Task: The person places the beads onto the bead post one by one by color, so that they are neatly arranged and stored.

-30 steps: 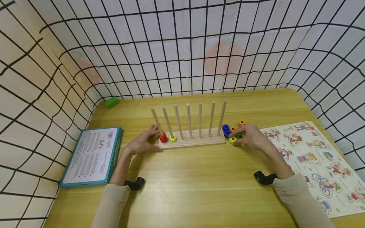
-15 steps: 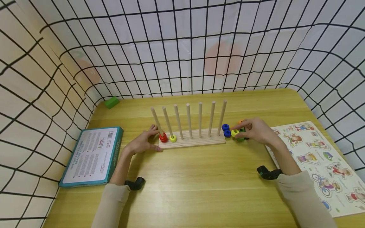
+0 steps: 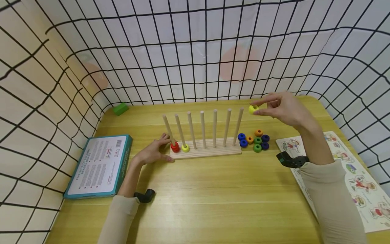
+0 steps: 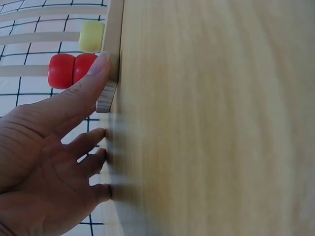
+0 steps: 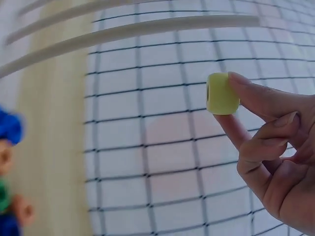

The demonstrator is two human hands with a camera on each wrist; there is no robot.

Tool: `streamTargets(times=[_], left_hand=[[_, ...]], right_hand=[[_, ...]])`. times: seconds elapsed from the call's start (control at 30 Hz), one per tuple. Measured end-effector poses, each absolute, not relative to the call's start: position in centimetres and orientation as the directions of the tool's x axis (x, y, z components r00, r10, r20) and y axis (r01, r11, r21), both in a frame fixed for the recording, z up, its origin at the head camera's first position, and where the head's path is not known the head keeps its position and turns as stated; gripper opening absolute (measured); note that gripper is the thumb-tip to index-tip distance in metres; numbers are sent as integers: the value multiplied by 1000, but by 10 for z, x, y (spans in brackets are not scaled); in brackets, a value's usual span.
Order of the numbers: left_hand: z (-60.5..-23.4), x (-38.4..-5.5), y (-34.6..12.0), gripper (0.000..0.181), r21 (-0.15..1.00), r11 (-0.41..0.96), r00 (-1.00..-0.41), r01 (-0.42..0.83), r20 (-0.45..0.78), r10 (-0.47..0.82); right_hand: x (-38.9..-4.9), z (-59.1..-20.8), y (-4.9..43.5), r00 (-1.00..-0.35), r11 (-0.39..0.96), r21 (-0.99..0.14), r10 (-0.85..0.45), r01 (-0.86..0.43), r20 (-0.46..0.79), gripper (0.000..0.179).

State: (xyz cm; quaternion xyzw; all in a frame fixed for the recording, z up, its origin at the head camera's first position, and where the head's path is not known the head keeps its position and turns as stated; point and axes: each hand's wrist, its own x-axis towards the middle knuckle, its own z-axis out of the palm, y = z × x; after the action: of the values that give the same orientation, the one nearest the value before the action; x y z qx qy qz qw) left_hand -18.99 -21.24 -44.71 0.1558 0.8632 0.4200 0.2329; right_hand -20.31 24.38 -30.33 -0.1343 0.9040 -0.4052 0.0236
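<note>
A wooden peg rack with several upright pegs stands mid-table. Two red beads are stacked on its leftmost peg, and one yellow bead is on the peg beside it. My left hand holds the rack's left end, its thumb at the front edge by the red beads; in the left wrist view other fingertips rest on the tabletop. Raised right of the pegs, my right hand pinches another yellow bead between thumb and index finger. The bead is beside the top of the rightmost peg in the head view.
Several loose blue, orange and green beads lie right of the rack. A picture puzzle board is at the right, a blue-edged box at the left. A green block sits back left, before black netting.
My right hand has picked a yellow bead from the loose beads and lifted it up and back, off the table. The left hand has stayed at the rack.
</note>
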Motion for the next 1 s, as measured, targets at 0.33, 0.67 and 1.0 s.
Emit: streamTargets(times=[0.33, 0.67, 1.0], left_hand=[[-447, -190, -213, 85, 801, 594, -841, 79, -266, 471], [-447, -190, -212, 88, 801, 592, -839, 86, -262, 477], [-446, -191, -214, 86, 799, 595, -839, 85, -265, 476]], right_hand=[[-216, -245, 189, -929, 551, -767, -335, -330, 159, 26], [-216, -240, 105, -818, 441, -789, -560, -427, 130, 27], [-214, -251, 52, -759, 417, -796, -646, -438, 80, 25]])
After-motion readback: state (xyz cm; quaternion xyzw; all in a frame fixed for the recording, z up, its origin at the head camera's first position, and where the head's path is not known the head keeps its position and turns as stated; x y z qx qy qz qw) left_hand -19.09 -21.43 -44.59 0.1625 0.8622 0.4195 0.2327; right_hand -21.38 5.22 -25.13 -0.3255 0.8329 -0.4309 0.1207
